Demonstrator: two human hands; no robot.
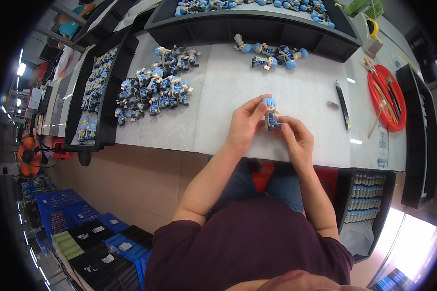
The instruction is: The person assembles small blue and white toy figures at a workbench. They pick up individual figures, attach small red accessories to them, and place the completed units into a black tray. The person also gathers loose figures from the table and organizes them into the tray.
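Note:
Over the front part of the white work surface, both my hands are closed on one small blue-haired figurine in blue clothes. It stands upright, its front toward me. My left hand grips its left side, the thumb near the head. With thumb and fingers, my right hand pinches it low down by the feet. To the left lies a heap of similar figurines. Several more loose figurines lie beyond my hands, close to the far tray.
A black tray of figurines spans the back; another black tray stands left. On the right are a craft knife, a small grey block, a red dish with brushes and a tape dispenser. A figurine-filled box sits lower right.

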